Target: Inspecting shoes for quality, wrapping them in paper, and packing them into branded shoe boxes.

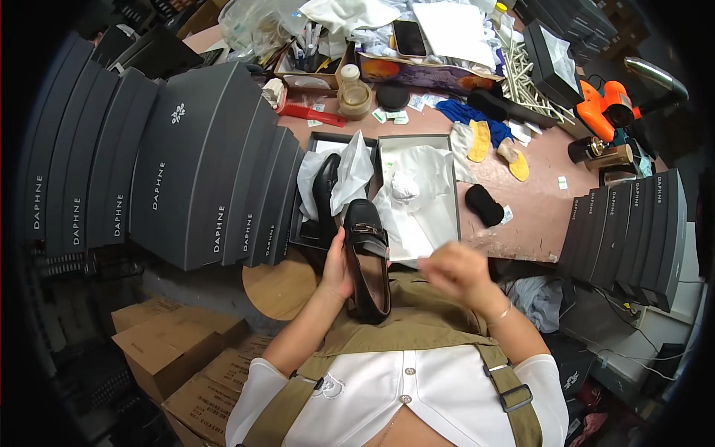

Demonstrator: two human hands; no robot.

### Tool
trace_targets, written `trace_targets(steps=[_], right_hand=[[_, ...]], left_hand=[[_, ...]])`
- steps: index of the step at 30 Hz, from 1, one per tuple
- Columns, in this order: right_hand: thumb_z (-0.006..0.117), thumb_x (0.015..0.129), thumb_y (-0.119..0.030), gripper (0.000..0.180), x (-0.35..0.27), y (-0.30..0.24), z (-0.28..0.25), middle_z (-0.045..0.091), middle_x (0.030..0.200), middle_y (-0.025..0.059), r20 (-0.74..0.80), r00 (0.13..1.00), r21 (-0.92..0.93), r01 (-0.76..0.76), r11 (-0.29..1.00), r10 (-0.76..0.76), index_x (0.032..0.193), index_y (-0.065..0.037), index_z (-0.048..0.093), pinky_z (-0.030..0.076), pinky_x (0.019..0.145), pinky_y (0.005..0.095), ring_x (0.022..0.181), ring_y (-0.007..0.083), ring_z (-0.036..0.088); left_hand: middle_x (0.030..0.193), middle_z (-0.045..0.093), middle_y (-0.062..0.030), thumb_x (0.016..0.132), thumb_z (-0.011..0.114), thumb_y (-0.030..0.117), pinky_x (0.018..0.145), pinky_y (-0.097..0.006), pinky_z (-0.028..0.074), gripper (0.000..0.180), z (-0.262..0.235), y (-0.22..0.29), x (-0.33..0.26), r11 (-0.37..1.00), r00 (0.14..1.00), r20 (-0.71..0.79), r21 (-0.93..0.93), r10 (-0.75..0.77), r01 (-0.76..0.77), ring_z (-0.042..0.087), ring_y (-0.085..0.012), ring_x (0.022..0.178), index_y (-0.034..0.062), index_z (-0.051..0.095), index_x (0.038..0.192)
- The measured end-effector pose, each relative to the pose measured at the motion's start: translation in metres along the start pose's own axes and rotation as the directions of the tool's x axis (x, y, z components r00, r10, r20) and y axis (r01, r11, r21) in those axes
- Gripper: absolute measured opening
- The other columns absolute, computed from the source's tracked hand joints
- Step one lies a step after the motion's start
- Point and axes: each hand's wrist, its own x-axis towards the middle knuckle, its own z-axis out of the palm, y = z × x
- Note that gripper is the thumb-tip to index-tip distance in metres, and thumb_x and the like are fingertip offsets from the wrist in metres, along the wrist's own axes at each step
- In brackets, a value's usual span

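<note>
A black loafer [367, 257] with a metal trim across its upper is in my left hand [338, 270], toe pointing away and its opening facing up. My fingers and thumb grip its left side. My right hand [458, 276] hovers to the right of the shoe, apart from it, with bent fingers smeared by motion. Beyond the held loafer, another black shoe [325, 182] lies in a dark shoe box [344, 136] among white tissue paper [354, 175]. Alongside sits an open box part [453, 179], lined with white paper [428, 216] and holding a crumpled paper ball [404, 187].
Grey shoe boxes stand in a row at left [186, 164] and another at right [625, 227]. Across the pink table [532, 223] lie a red-handled brush [309, 113], a bottle [354, 93], yellow pads [480, 140], a black pad [484, 205] and an orange heat-gun-like tool [605, 110].
</note>
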Motion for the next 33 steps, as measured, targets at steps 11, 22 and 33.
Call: trace_targets(steps=[11,22,33], right_hand=[[0.062,0.069,-0.009,0.010,0.030,-0.014,0.050,0.055,0.077,0.0105,0.316,0.946,-0.414,0.074,0.907,0.067,0.078,-0.004,0.060,0.052,0.060,0.0343,0.070,0.0252,0.061],[0.059,0.070,-0.009,0.007,0.015,-0.002,0.082,0.051,0.074,0.0078,0.168,0.986,-0.359,0.062,0.931,-0.001,0.075,-0.006,0.056,0.050,0.054,0.0336,0.063,0.0230,0.059],[0.064,0.070,0.002,0.066,0.044,0.128,0.040,0.052,0.123,0.0193,0.185,0.970,-0.400,-0.071,0.914,0.156,0.133,-0.005,0.044,0.043,0.095,0.0422,0.105,0.0370,0.055]], left_hand=[[0.114,0.062,-0.0080,0.097,0.039,0.051,0.093,-0.038,0.046,0.053,0.020,-0.003,-0.001,0.980,0.994,0.003,0.169,0.105,-0.104,0.059,-0.0215,0.103,0.0077,0.053,0.123],[0.111,0.063,-0.0052,0.097,0.040,0.053,0.092,-0.036,0.045,0.052,0.015,-0.008,-0.001,0.977,0.982,0.097,0.130,0.159,-0.171,0.059,-0.0187,0.102,0.0092,0.056,0.119],[0.116,0.058,-0.0218,0.089,0.040,0.065,0.088,-0.056,0.049,0.077,0.002,-0.006,0.007,0.995,1.000,0.018,-0.098,0.002,0.000,0.060,-0.0387,0.103,-0.0023,0.050,0.125]])
